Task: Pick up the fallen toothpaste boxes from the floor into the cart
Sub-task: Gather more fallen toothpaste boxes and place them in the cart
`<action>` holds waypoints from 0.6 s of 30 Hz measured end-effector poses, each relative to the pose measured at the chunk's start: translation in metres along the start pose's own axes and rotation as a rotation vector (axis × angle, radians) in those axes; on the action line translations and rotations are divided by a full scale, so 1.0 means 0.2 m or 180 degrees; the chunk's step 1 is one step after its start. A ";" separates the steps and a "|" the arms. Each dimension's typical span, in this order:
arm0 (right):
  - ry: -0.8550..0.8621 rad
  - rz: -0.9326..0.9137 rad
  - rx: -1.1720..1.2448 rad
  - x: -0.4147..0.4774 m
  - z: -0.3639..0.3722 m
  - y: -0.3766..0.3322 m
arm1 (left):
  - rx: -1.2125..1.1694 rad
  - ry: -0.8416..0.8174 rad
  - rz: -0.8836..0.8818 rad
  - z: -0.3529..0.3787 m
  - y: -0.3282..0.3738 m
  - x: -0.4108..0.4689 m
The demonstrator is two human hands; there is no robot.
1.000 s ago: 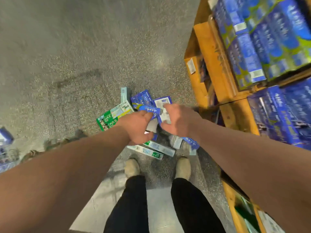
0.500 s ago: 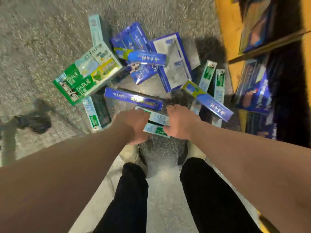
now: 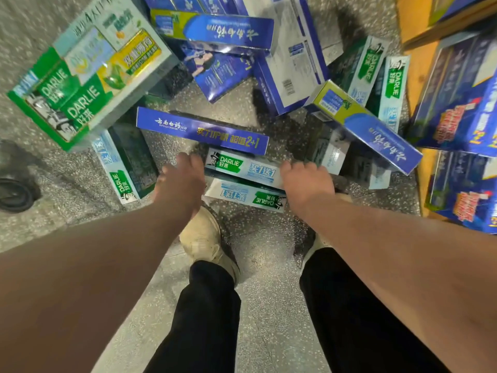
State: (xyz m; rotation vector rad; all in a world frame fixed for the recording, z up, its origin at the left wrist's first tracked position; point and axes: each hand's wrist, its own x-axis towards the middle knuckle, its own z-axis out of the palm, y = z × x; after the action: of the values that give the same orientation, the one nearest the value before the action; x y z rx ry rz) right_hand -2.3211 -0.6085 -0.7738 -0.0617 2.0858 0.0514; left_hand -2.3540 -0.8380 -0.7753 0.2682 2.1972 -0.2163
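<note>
Both hands down at the pile's 6 o'clock edge, left hand (image 3: 179, 184) and right hand (image 3: 305, 181) on either end of a white-green Darlie box (image 3: 243, 168), can't tell if the fingers have actually closed on it.

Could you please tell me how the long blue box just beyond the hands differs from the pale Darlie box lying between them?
The long blue box is deep blue with yellow and white lettering; the pale Darlie box is light blue-white with a green logo patch. The blue box looks longer, and lies farther from the person. No hand touches the blue box, whereas the left hand and right hand are at the Darlie box's two ends. Both are slim cartons lying flat on the floor, roughly parallel.
</note>
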 end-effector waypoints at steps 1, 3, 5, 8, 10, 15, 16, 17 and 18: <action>0.0012 0.0015 0.0030 0.00 0.00 0.00 | -0.0067 0.0058 -0.0014 0.01 0.00 0.01; 0.0003 0.0019 0.0155 0.01 0.01 -0.02 | -0.0137 0.0167 0.0075 0.02 -0.01 0.01; -0.0002 -0.0062 0.0268 0.01 0.00 -0.03 | -0.0127 0.0225 0.0228 0.01 0.00 0.00; -0.0092 -0.0234 0.0432 0.03 -0.03 -0.06 | -0.0211 0.0210 0.0348 -0.01 0.04 -0.01; -0.0161 -0.0301 0.0623 0.02 -0.05 -0.07 | -0.0347 0.0195 0.0278 -0.01 0.06 -0.02; -0.0116 -0.0261 0.0573 0.01 0.01 -0.12 | -0.0211 0.0196 0.0222 0.00 0.07 -0.02; -0.0043 -0.0235 0.0467 0.02 0.04 -0.13 | -0.0137 0.0224 0.0248 0.00 0.07 -0.02; 0.0029 -0.0206 0.0376 0.02 0.06 -0.15 | -0.0086 0.0235 0.0278 0.00 0.06 -0.02; 0.0094 -0.0176 0.0314 0.03 0.09 -0.16 | -0.0065 0.0215 0.0311 0.01 0.06 -0.01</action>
State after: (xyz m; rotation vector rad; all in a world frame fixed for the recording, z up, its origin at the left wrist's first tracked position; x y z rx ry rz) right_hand -2.3066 -0.6402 -0.7877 -0.0605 2.1116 -0.0865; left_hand -2.3482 -0.8269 -0.7752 0.3753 2.2452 -0.1323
